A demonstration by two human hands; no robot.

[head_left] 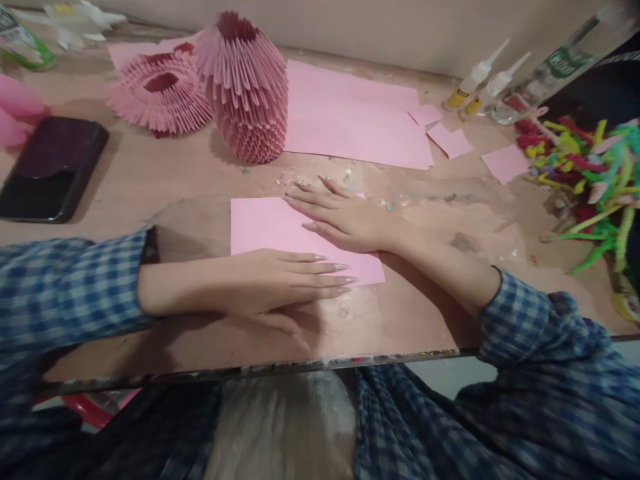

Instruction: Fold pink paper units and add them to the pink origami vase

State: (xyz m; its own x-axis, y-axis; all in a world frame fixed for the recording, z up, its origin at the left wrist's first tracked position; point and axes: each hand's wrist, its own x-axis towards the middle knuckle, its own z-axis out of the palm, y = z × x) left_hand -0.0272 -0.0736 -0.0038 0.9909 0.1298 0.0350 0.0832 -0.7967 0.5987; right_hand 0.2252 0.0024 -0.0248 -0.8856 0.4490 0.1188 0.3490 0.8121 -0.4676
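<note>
A pink sheet of paper (260, 223) lies flat on the wooden table (190, 180) in front of me. My left hand (275, 280) is stretched out over the sheet's near edge, fingers pointing right and thumb toward the table's front. Across the sheet's upper right part lies my right hand (345, 217), palm down, its fingers spread and pointing left. Neither hand grips anything. Both hands cover much of the paper.
Behind the sheet stand a tall folded-paper piece (250, 93) and a lower ring-shaped one (160, 93). More pink paper (350, 117) lies at the back. A phone (53, 167) is left; glue bottles (470, 83), a clear bottle (545, 77) and coloured pipe cleaners (595, 167) are right.
</note>
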